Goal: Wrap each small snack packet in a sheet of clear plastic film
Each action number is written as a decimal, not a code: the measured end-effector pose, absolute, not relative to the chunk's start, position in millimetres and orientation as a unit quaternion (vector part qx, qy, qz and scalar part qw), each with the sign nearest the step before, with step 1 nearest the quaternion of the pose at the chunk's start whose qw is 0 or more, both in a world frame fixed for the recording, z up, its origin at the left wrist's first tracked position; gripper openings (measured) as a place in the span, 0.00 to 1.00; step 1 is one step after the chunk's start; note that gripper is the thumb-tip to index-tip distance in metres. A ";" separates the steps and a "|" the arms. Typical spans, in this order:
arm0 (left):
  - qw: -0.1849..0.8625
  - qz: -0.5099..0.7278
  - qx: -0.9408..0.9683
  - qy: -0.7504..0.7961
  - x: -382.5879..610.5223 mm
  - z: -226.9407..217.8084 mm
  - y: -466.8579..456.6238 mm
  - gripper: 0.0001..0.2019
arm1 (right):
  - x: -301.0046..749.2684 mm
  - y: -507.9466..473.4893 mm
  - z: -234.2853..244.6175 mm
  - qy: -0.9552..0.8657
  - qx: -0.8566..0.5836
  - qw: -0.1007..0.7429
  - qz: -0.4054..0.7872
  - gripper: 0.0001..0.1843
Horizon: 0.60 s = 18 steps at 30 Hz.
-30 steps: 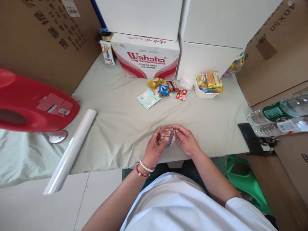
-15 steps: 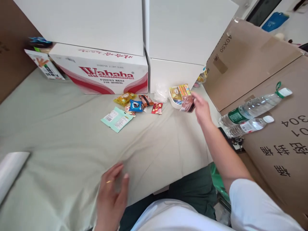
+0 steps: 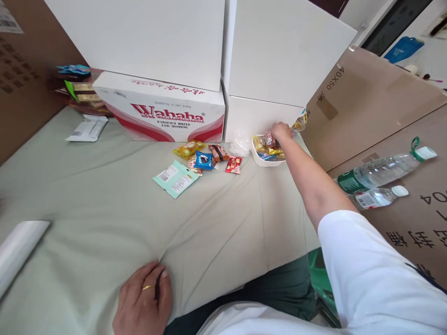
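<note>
My right hand (image 3: 282, 132) reaches over the white bowl (image 3: 267, 163) by the white boxes. Its fingers are closed on a reddish-brown snack packet (image 3: 269, 138), which sits among other wrapped snacks inside the bowl. My left hand (image 3: 143, 300), with a gold ring, lies on the cloth near the front edge, holding nothing. Left of the bowl are a yellow snack packet (image 3: 188, 149), a blue packet (image 3: 204, 160), a brown packet (image 3: 219, 152), a red packet (image 3: 233, 164) and a mint-green pouch (image 3: 175, 179). A crumpled clear wrapper (image 3: 240, 143) touches the bowl's left side.
A Wahaha water carton (image 3: 164, 114) stands at the back, with a silver-white packet (image 3: 88, 128) lying to its left. At right, a large bottle (image 3: 387, 168) and a small bottle (image 3: 379, 197) stand before brown cardboard (image 3: 366, 116). A white roll (image 3: 21, 251) lies at left.
My right hand has carried the reddish-brown packet back into the bowl. My left hand has come down onto the cloth. The packet left of the carton has fallen flat, and the view has shifted.
</note>
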<state>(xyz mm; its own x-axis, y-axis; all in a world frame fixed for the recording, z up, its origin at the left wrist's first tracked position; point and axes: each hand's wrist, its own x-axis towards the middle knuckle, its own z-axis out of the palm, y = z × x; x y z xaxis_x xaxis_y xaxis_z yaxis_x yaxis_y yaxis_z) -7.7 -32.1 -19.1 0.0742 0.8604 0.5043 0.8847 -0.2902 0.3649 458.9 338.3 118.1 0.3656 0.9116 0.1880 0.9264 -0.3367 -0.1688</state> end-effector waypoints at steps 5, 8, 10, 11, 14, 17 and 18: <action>0.016 -0.337 -0.721 -0.605 -10.2 -21.0 -33.7 0.07 | 443.5 276.2 132.2 -0.541 -0.795 0.217 -0.167 0.34; 0.037 -0.336 -0.732 -0.592 -10.3 -22.2 -33.0 0.06 | 424.3 219.9 107.0 -0.642 -0.741 0.126 -0.151 0.30; 0.059 -0.332 -0.742 -0.579 -9.9 -22.0 -31.8 0.05 | 414.9 193.4 81.4 -0.664 -0.740 0.045 -0.092 0.26; 0.069 -0.330 -0.745 -0.575 -9.6 -21.6 -31.2 0.05 | 412.6 185.3 69.1 -0.663 -0.745 0.016 -0.069 0.24; 0.087 -0.326 -0.753 -0.566 -8.9 -20.1 -29.9 0.05 | 415.8 177.1 43.9 -0.650 -0.759 -0.004 -0.044 0.22; 0.095 -0.322 -0.760 -0.556 -8.7 -19.3 -29.5 0.05 | 429.7 174.1 36.3 -0.648 -0.760 0.023 -0.048 0.20; 0.096 -0.321 -0.761 -0.556 -8.7 -19.4 -29.5 0.06 | 435.8 170.9 35.5 -0.648 -0.760 0.029 -0.049 0.20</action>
<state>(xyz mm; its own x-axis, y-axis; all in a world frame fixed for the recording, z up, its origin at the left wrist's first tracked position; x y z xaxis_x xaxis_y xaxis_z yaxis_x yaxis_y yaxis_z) -8.7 -29.5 -19.4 0.1759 0.7838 0.5955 0.9069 -0.3643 0.2116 435.8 170.9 35.5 0.1559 0.9815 0.1115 0.9871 -0.1590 0.0196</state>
